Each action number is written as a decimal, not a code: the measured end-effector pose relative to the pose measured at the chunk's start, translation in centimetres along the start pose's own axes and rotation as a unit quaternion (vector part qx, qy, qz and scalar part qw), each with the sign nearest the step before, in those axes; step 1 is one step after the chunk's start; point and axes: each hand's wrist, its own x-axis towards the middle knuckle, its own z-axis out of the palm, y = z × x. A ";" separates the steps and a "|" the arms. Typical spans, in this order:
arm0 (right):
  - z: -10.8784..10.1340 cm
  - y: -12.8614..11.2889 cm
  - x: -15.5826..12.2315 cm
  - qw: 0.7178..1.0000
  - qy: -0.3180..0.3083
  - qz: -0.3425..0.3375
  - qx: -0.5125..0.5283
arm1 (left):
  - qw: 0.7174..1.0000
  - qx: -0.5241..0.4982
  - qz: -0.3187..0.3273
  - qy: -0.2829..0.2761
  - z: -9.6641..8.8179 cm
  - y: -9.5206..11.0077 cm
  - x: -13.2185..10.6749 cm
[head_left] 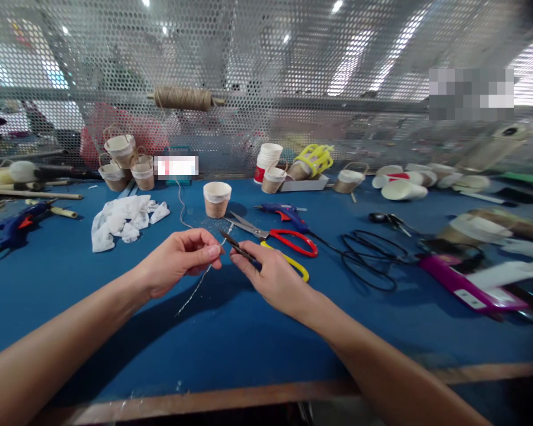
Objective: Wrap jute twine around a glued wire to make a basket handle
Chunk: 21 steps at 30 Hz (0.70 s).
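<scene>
My left hand point(186, 257) is closed in a pinch on a thin twisted wire point(194, 294), silvery in look. One end of this strand trails down toward me, and the other shows beyond the fingers. Dark-jawed pliers point(245, 253) with a blue handle are gripped in my right hand point(273, 275). Their jaw tips point at the wire close by my left fingertips; whether they touch it I cannot tell. Just behind the hands stands a small brown cup with a white rim point(217, 204). Scissors point(288, 239) with one red and one yellow handle lie beyond my right hand.
A blue glue gun point(288, 214) with a looping black cord lies right of centre, another glue gun point(24, 223) far left. Crumpled white cloth point(124, 219) is left. Several small baskets line the mesh panel, below a twine spool point(182, 99). A purple tool point(466, 284) lies right.
</scene>
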 end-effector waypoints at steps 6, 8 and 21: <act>0.0 -0.1 0.1 0.999 -0.014 0.031 -0.012 | 0.994 0.071 0.043 0.069 0.5 -0.2 0.1; 0.1 -0.1 0.1 0.999 -0.019 0.034 -0.017 | 0.986 0.111 0.067 0.102 0.7 -0.3 0.2; -0.1 0.0 0.2 0.996 -0.028 0.067 -0.057 | 0.876 0.405 0.226 0.135 0.0 -0.5 0.0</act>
